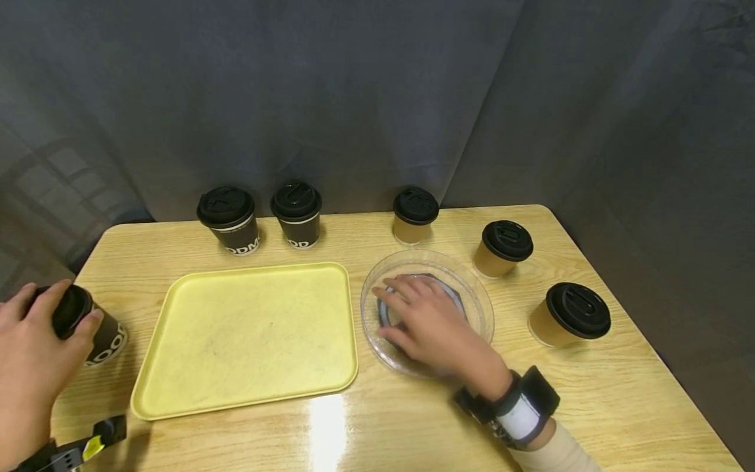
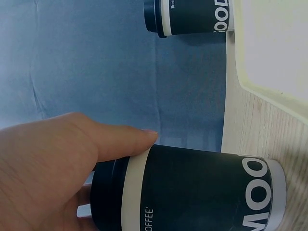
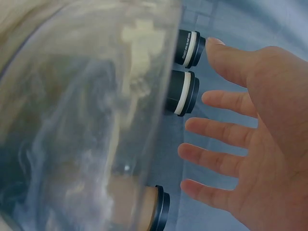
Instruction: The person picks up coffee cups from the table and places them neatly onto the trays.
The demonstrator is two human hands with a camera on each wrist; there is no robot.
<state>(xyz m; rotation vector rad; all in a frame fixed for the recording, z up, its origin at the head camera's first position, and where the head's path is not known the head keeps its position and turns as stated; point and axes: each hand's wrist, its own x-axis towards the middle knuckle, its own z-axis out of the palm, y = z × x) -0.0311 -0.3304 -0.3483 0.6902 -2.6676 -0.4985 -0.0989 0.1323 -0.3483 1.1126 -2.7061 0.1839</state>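
At the left edge of the head view my left hand [image 1: 41, 354] grips a black paper coffee cup [image 1: 109, 337] around its black lid. The left wrist view shows the thumb lying along the side of this cup [image 2: 202, 192], whose base meets the table. My right hand [image 1: 427, 321] is above a clear round plastic bowl [image 1: 485, 308], fingers spread and holding nothing. From the right wrist view, the fingers [image 3: 216, 127] stand above the rim of the clear bowl [image 3: 91, 96]. Something dark with an angular outline shows at the bowl's bottom, partly hidden by the hand.
A yellow tray [image 1: 253, 334] lies between the hands. Behind it stand two black lidded cups, one left [image 1: 232, 226] and one right [image 1: 297, 216]. Three brown lidded cups [image 1: 413, 219] [image 1: 498, 252] [image 1: 563, 318] curve around the bowl's back and right. A dark curtain [image 1: 295, 98] borders the table.
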